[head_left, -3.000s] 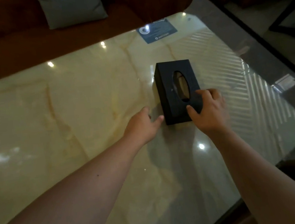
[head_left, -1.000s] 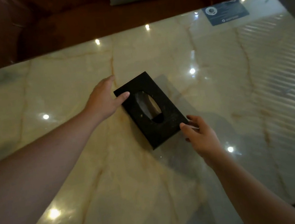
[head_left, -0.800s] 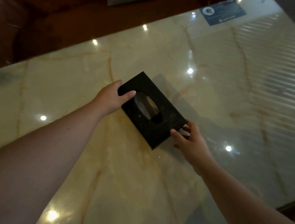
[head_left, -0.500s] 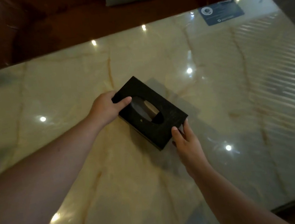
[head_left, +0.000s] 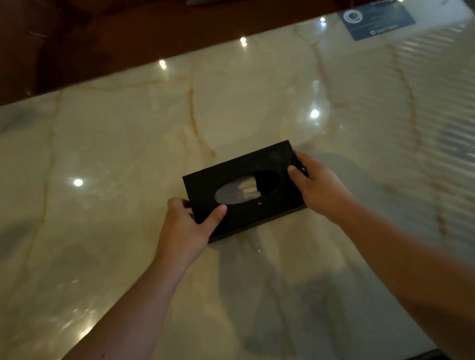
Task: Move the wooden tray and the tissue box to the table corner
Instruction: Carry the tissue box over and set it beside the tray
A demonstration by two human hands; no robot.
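The tissue box (head_left: 244, 189) lies crosswise; the left hand (head_left: 187, 230) and right hand (head_left: 318, 187) hold its two short ends, equally near.

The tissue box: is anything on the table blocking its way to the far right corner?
Nothing visible does. Both hands, left and right, grip the tissue box; only a flat blue card lies by that corner.

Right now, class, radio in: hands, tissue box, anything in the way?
Left hand and right hand grip tissue box at its ends. Wooden tray not in view. Marble table open around it.
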